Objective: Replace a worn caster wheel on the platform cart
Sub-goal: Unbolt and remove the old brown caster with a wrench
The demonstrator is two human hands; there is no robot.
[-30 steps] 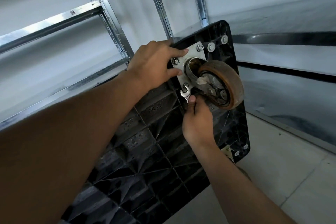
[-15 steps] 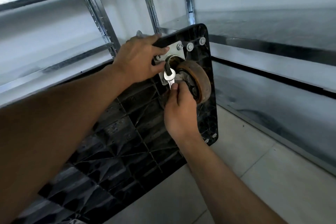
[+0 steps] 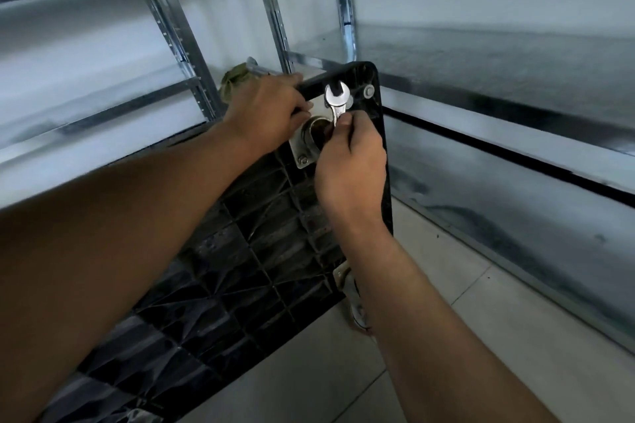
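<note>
The black platform cart (image 3: 261, 251) stands tipped on edge, its ribbed underside facing me. A metal caster plate (image 3: 299, 151) with its swivel housing (image 3: 314, 134) is bolted near the top corner; the worn wheel is hidden behind my right hand. My left hand (image 3: 268, 110) grips the cart's top edge beside the plate. My right hand (image 3: 350, 161) pinches a silver open-end wrench (image 3: 336, 98), its jaw pointing up at the plate's upper bolts. A bolt head (image 3: 368, 90) shows at the corner.
Galvanised metal shelving (image 3: 178, 45) stands behind and to the left, with a long shelf (image 3: 498, 106) running along the right. A greenish object (image 3: 235, 82) sits behind the cart's top edge. A second caster bracket (image 3: 347, 282) shows lower down. Pale floor tiles (image 3: 481, 319) lie at right.
My right hand has lifted the wrench from the plate's lower bolt up to the upper bolts and now covers the wheel. The view has shifted; my left hand stays on the cart's edge.
</note>
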